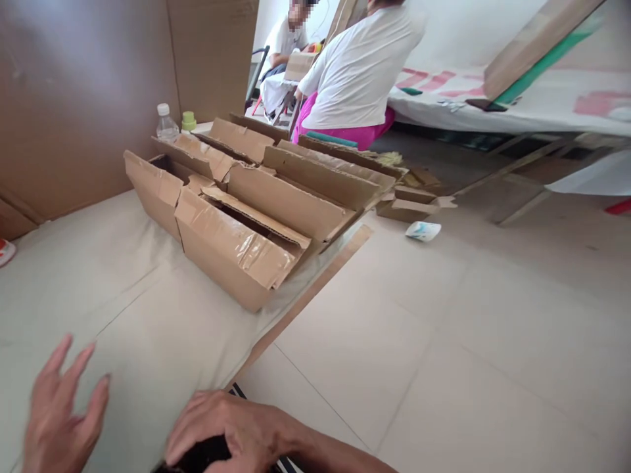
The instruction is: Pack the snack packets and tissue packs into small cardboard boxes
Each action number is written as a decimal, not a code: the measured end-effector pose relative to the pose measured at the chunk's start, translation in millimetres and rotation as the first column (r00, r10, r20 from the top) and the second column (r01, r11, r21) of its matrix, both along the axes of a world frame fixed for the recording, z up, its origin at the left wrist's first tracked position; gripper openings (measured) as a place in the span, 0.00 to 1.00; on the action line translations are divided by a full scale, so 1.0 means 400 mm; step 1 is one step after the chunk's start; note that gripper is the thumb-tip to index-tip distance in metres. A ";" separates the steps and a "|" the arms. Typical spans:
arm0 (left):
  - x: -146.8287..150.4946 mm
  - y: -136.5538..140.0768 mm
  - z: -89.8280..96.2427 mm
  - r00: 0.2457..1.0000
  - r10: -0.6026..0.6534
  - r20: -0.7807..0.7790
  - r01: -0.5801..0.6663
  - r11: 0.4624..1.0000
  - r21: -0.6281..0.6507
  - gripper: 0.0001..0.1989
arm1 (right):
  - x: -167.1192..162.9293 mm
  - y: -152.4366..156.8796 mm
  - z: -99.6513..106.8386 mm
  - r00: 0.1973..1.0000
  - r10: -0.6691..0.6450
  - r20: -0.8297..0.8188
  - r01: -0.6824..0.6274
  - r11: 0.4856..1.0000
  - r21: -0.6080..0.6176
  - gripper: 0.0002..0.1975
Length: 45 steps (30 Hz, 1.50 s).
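At the lower left, my left hand is raised over the pale table cover, its fingers spread and nothing in them. My right hand, at the bottom near the table's edge, curls its fingers and thumb around a black thing. Most of that black thing is cut off by the picture's lower border, so its kind does not show. Beyond both hands, several open cardboard boxes stand in rows on the table, apart from my hands.
A clear plastic bottle and a green-capped container stand behind the boxes. Tall cardboard walls the left side. On the tiled floor lie a small open box and a crumpled wrapper. Two people in white shirts sit farther back.
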<state>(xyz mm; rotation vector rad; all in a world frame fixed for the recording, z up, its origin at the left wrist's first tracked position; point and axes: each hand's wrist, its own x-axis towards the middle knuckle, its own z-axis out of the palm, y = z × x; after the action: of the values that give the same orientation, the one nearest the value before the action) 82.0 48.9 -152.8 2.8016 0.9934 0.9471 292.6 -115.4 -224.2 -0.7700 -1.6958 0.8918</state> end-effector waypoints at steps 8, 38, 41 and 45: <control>0.405 0.000 0.102 0.914 -0.406 -0.003 0.404 0.909 0.098 0.26 | 0.204 -0.072 0.083 0.950 -0.230 -0.210 0.197 0.966 -0.167 0.23; 0.484 0.067 0.131 0.891 -0.454 0.018 0.410 0.820 0.399 0.11 | 0.430 0.111 0.407 0.043 -0.391 0.919 0.644 0.715 0.274 0.15; 0.488 0.065 0.131 0.889 -0.457 0.018 0.416 0.823 0.386 0.11 | 0.419 0.160 0.430 0.028 -0.132 0.991 0.638 0.765 0.084 0.18; 0.488 0.063 0.135 0.882 -0.472 0.005 0.435 0.815 0.383 0.11 | 0.405 0.198 0.446 -0.007 -0.032 0.999 0.658 0.752 0.028 0.20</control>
<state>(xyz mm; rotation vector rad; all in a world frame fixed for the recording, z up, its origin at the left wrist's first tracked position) 277.2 74.2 -98.7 3.0194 0.1025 1.2872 454.5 -36.2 -45.9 -2.5692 -2.1402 0.2315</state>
